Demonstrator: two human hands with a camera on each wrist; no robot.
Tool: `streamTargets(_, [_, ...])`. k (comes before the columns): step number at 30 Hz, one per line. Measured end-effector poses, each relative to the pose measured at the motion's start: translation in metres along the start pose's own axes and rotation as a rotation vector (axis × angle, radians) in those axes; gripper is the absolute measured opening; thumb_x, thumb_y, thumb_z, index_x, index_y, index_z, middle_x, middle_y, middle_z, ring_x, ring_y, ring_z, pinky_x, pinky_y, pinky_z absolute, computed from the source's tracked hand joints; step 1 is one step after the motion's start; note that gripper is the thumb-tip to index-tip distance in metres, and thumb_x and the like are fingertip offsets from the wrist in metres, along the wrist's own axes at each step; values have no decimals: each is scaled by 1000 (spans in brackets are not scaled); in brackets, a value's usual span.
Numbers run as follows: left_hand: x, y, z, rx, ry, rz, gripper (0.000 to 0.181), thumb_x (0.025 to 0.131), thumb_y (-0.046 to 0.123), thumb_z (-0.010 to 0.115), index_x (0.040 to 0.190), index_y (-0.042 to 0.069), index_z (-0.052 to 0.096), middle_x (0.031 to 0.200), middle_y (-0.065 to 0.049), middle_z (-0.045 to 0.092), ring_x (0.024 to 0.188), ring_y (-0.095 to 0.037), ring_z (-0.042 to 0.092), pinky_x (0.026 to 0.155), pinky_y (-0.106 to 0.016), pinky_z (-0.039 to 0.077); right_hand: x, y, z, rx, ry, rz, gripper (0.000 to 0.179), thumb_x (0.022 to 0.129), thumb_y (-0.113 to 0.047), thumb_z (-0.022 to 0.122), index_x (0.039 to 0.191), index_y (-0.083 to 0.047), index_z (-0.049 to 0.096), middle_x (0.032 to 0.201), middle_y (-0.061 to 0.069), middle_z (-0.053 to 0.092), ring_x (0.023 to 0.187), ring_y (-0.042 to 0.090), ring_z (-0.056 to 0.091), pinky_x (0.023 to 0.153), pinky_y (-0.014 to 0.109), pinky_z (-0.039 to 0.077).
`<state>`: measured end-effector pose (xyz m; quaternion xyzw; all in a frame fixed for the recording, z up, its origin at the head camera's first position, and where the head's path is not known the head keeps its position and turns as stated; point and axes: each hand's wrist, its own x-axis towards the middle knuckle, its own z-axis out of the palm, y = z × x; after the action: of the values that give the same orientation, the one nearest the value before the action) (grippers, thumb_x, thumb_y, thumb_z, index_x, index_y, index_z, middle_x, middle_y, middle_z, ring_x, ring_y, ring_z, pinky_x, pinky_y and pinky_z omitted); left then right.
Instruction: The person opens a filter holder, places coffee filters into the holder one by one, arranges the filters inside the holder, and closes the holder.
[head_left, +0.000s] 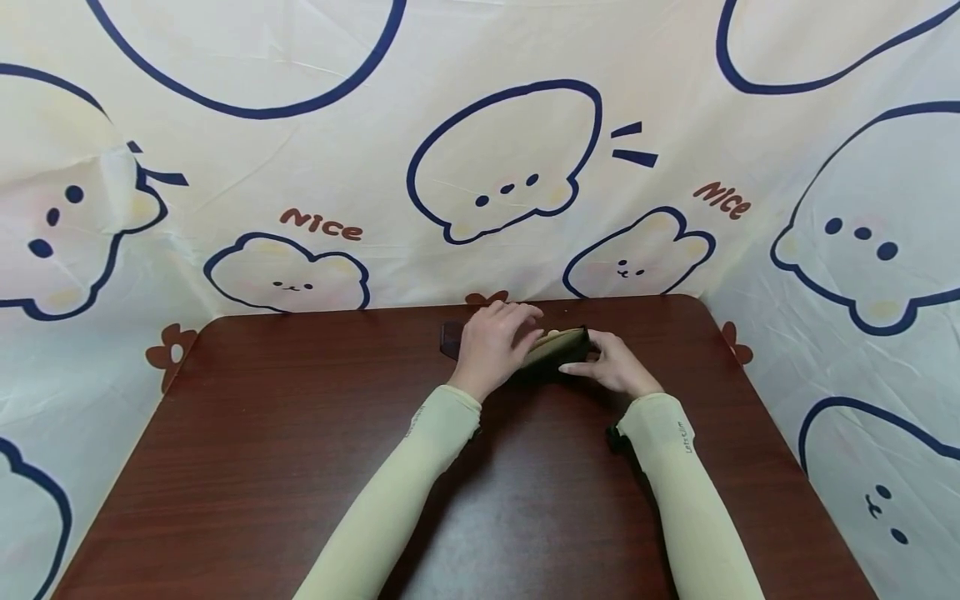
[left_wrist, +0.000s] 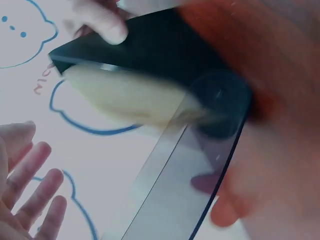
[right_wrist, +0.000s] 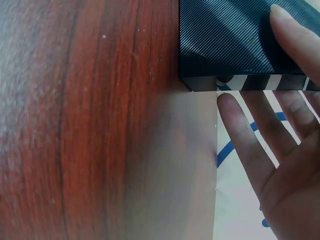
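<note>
A dark ribbed box (right_wrist: pixel 225 40) stands tilted near the table's far edge. Its long side opening shows pale yellow contents (left_wrist: pixel 132 97), blurred in the left wrist view. From one end a see-through plastic cover (left_wrist: pixel 175 175) swings outward; in the head view the cover (head_left: pixel 450 339) pokes out beyond the left hand. My right hand (head_left: pixel 613 364) holds the right end, with its thumb (right_wrist: pixel 295 42) on the ribbed face and fingers behind. My left hand (head_left: pixel 493 342) hovers by the box's left part, its fingers (left_wrist: pixel 42 192) fairly straight and apart from the contents.
The dark brown wooden table (head_left: pixel 300 450) stretches toward me on both sides of the arms. A cream cloth (head_left: pixel 495 50) with blue-outlined cartoon shapes hangs right behind the table and along both sides.
</note>
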<state>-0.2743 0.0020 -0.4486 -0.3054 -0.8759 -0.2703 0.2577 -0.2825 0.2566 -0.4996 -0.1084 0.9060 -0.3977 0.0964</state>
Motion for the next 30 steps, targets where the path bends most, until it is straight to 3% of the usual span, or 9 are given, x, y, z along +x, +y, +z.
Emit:
streamTargets(7, [-5,-17,-30,0,49,-28,26,100,33,71,119,16,73,113,1,76,108,-21,66,93,-41,54,-1,0,-1,-5,5,9,38,90,-30,83,123,-17,67,117,4,69,100,23,60,90,37,50])
streamTargets(15, [-32,-52,-58,-141,11,-103,40,94,35,78,129,19,69,127,2,71,123,-20,61,106,-44,50,-2,1,1,3,-9,3,39,90,-29,83,124,-16,67,118,6,69,103,25,60,91,39,50])
streamTargets(19, [-46,-66,-63,-209,-37,-137,47,91,35,82,133,21,67,129,3,68,125,-17,60,107,-42,51,-3,0,-1,-4,-3,12,41,90,-31,83,125,-17,66,120,6,69,105,25,60,94,41,50])
streamTargets(24, [-56,-72,-63,-254,-85,-208,48,91,31,82,134,20,67,130,1,68,124,-19,61,107,-45,52,-4,1,-1,-3,0,10,41,90,-33,83,124,-17,66,119,5,68,105,25,59,94,40,48])
streamTargets(30, [-63,-82,-60,-359,-123,-253,43,91,21,82,131,19,68,126,1,67,108,-18,68,96,-40,59,-2,3,1,1,1,-4,43,89,-34,83,124,-16,67,119,5,69,99,24,59,88,38,48])
